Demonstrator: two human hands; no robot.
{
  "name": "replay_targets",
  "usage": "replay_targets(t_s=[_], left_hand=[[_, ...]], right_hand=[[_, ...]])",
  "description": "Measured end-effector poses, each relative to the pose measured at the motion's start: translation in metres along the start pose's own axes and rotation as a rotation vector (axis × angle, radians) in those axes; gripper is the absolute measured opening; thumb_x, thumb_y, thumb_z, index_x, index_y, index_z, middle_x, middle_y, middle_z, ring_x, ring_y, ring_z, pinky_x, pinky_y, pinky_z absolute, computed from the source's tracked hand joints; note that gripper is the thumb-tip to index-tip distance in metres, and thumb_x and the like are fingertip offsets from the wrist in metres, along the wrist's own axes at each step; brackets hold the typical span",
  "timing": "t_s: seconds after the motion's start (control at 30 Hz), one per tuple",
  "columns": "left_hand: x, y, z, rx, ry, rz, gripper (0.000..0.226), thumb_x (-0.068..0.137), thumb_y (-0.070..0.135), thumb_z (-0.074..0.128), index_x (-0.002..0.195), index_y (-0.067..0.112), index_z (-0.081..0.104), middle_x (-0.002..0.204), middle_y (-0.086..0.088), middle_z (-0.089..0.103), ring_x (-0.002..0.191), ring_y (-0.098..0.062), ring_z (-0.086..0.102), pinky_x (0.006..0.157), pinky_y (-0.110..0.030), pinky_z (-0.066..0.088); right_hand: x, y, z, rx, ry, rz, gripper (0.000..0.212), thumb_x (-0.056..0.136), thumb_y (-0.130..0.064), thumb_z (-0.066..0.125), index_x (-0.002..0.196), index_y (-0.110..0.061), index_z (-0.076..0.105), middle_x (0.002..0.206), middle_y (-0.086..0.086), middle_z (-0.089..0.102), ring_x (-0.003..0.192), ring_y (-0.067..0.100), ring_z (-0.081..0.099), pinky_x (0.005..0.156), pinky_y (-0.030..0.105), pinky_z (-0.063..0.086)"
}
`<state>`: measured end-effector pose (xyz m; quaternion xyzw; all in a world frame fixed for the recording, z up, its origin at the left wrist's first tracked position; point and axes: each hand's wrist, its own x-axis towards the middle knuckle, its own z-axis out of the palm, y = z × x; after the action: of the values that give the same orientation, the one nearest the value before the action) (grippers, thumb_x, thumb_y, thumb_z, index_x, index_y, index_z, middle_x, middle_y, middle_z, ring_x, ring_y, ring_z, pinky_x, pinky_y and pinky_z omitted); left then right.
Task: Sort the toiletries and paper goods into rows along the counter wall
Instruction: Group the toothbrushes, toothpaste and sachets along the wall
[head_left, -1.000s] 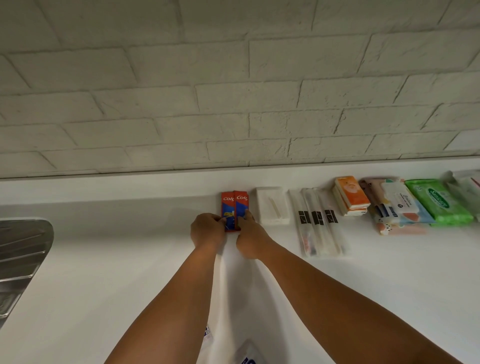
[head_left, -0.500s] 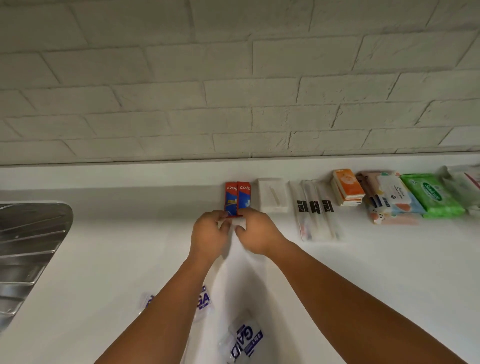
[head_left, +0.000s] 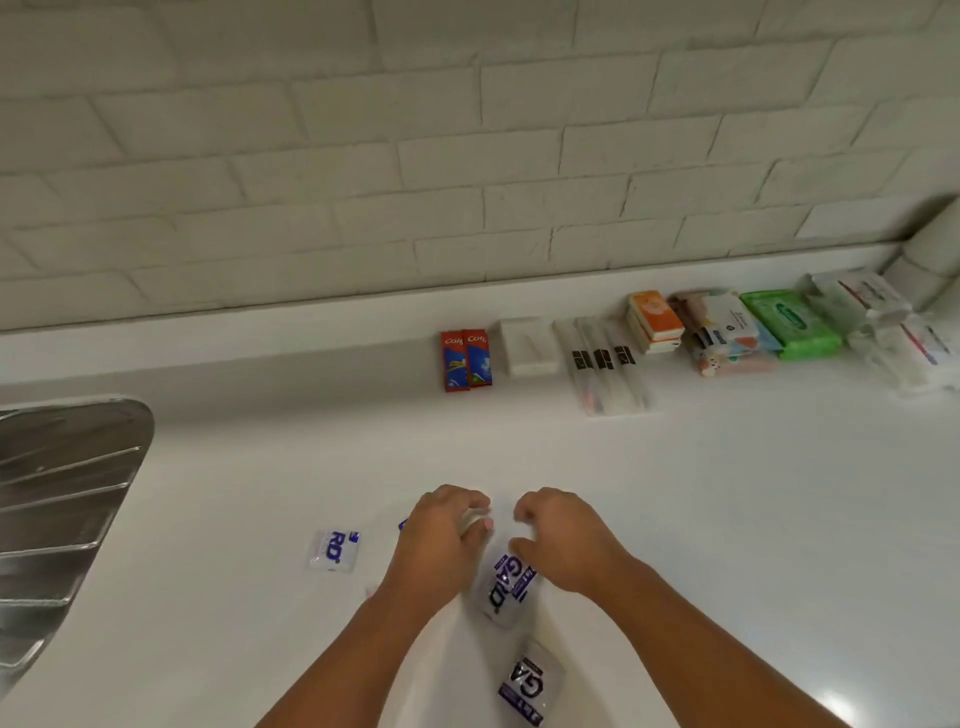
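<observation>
Two red toothpaste boxes lie side by side against the counter wall. To their right run a white soap packet, clear-wrapped toothbrushes, orange tissue packs, a patterned wipes pack, a green wipes pack and white packs. Several small white sachets with blue print lie near me: one at the left, one between my hands, one nearer. My left hand and right hand hover over them with curled fingers, holding nothing.
A steel sink drainboard fills the left edge. The white counter stretches bare between the sachets and the row. A white brick wall rises behind the ledge. A white roll stands at the far right corner.
Both hands have left the toothpaste boxes at the wall and pulled back toward me, now over the sachets. The view has tilted, bringing the sachets into sight.
</observation>
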<state>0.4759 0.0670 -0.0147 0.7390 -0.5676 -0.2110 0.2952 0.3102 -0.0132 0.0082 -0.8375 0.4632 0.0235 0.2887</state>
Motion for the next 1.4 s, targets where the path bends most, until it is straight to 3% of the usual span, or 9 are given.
replay_targets(t_s=[0.27, 0.4, 0.63, 0.77, 0.87, 0.97, 1.1, 1.2, 1.4], left_hand=[[-0.023, -0.017, 0.021, 0.087, -0.161, 0.056, 0.043, 0.092, 0.035, 0.065, 0.133, 0.022, 0.058, 0.127, 0.004, 0.059, 0.119, -0.015, 0.05, 0.099, -0.021, 0.038], [-0.022, -0.018, 0.022, 0.108, -0.194, 0.1, 0.049, 0.093, 0.034, 0.063, 0.139, 0.022, 0.052, 0.13, 0.002, 0.057, 0.119, -0.018, 0.049, 0.101, -0.026, 0.04], [-0.02, -0.021, 0.017, 0.037, -0.217, 0.117, 0.043, 0.091, 0.029, 0.066, 0.133, 0.024, 0.057, 0.121, 0.005, 0.063, 0.112, -0.015, 0.057, 0.095, -0.028, 0.046], [-0.021, -0.022, 0.004, -0.069, -0.214, 0.118, 0.023, 0.093, 0.024, 0.066, 0.116, 0.024, 0.066, 0.103, 0.01, 0.071, 0.093, -0.008, 0.065, 0.077, -0.015, 0.047], [-0.016, -0.022, -0.013, -0.211, -0.153, 0.041, 0.016, 0.09, 0.015, 0.069, 0.103, 0.025, 0.07, 0.088, 0.015, 0.071, 0.079, 0.003, 0.065, 0.067, -0.005, 0.044], [-0.002, -0.025, -0.028, -0.44, -0.062, -0.071, 0.018, 0.087, 0.01, 0.072, 0.098, 0.025, 0.072, 0.086, 0.013, 0.074, 0.076, 0.003, 0.066, 0.067, -0.008, 0.048], [0.017, -0.038, -0.042, -0.631, 0.008, -0.214, 0.018, 0.089, 0.011, 0.072, 0.105, 0.019, 0.07, 0.087, 0.0, 0.075, 0.072, -0.007, 0.069, 0.068, -0.019, 0.054], [0.027, -0.055, -0.051, -0.677, 0.058, -0.287, 0.009, 0.09, 0.011, 0.071, 0.098, 0.014, 0.073, 0.077, -0.002, 0.075, 0.067, -0.014, 0.068, 0.068, -0.03, 0.057], [0.073, -0.081, -0.075, -0.624, 0.13, -0.309, 0.006, 0.089, 0.01, 0.072, 0.085, 0.013, 0.076, 0.066, -0.018, 0.069, 0.055, -0.019, 0.055, 0.055, -0.028, 0.048]], right_hand=[[-0.032, -0.008, 0.041, 0.018, 0.108, 0.174, 0.029, 0.081, -0.034, 0.07, 0.101, -0.015, 0.059, 0.103, 0.003, 0.055, 0.096, 0.019, 0.054, 0.072, 0.024, 0.039], [-0.033, -0.015, 0.052, 0.054, 0.137, 0.211, 0.033, 0.081, -0.027, 0.071, 0.108, -0.013, 0.061, 0.105, 0.005, 0.053, 0.1, 0.022, 0.055, 0.075, 0.026, 0.04], [-0.033, -0.029, 0.057, 0.102, 0.178, 0.239, 0.029, 0.08, -0.021, 0.071, 0.108, -0.016, 0.063, 0.104, 0.004, 0.053, 0.098, 0.022, 0.057, 0.076, 0.025, 0.041], [-0.034, -0.036, 0.056, 0.163, 0.212, 0.226, 0.016, 0.09, -0.018, 0.06, 0.104, -0.015, 0.066, 0.099, 0.004, 0.059, 0.093, 0.021, 0.058, 0.074, 0.027, 0.041], [-0.03, -0.043, 0.051, 0.276, 0.246, 0.228, 0.015, 0.091, -0.011, 0.054, 0.088, -0.009, 0.068, 0.079, 0.003, 0.063, 0.075, 0.021, 0.058, 0.067, 0.029, 0.043], [-0.017, -0.053, 0.045, 0.455, 0.278, 0.213, 0.021, 0.092, -0.01, 0.055, 0.075, -0.008, 0.068, 0.061, -0.002, 0.055, 0.058, 0.013, 0.047, 0.059, 0.026, 0.038], [0.011, -0.074, 0.039, 0.829, 0.307, 0.224, 0.024, 0.094, -0.012, 0.056, 0.078, -0.008, 0.074, 0.067, 0.017, 0.066, 0.056, 0.014, 0.051, 0.057, 0.027, 0.041], [0.038, -0.092, 0.039, 1.091, 0.288, 0.252, 0.028, 0.094, -0.009, 0.057, 0.073, -0.012, 0.075, 0.062, 0.017, 0.062, 0.059, 0.022, 0.05, 0.055, 0.031, 0.039], [0.103, -0.123, 0.039, 1.126, 0.242, 0.21, 0.029, 0.095, -0.004, 0.052, 0.076, -0.012, 0.073, 0.06, 0.013, 0.06, 0.056, 0.021, 0.052, 0.053, 0.03, 0.043]])
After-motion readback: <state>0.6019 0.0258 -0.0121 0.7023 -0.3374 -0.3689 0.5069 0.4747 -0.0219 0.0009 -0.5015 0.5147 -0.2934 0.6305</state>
